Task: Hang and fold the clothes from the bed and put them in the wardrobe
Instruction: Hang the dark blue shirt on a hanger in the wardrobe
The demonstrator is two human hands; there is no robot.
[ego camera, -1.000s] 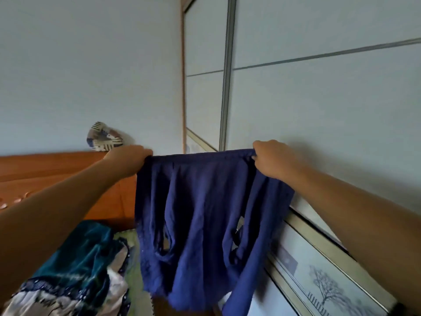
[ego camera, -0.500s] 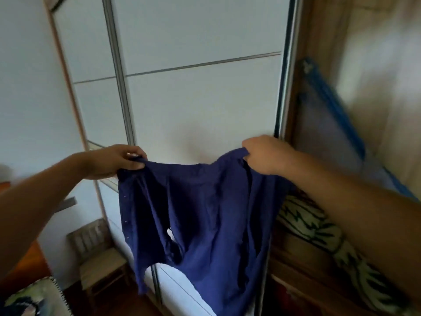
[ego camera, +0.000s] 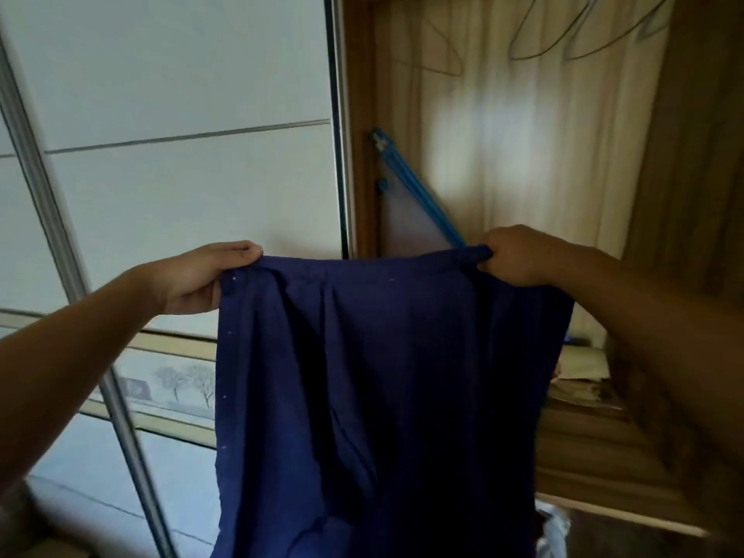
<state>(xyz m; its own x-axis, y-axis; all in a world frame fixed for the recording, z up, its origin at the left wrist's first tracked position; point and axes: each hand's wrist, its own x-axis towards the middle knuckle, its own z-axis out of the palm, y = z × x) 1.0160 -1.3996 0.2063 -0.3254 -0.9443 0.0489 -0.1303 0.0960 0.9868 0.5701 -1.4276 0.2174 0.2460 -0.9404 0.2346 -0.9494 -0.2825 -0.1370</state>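
A dark blue garment (ego camera: 382,396) hangs spread out in front of me, held up by its top edge. My left hand (ego camera: 201,275) grips its upper left corner and my right hand (ego camera: 519,255) grips its upper right corner. Behind it stands the wardrobe (ego camera: 684,195), its wooden interior open on the right. The cloth's lower end runs out of view at the bottom. The bed is not in view.
The wardrobe's white sliding door (ego camera: 181,114) fills the left, with a tree picture panel (ego camera: 177,380) low down. Wire hangers (ego camera: 563,30) hang at the top of the open section. A blue-edged flat board (ego camera: 418,219) leans inside. Folded items (ego camera: 579,372) lie on a wooden shelf (ego camera: 583,449).
The view has swung right, from the bed and headboard to the open wardrobe section. Both hands kept their grip and now hold the garment stretched wider and flatter.
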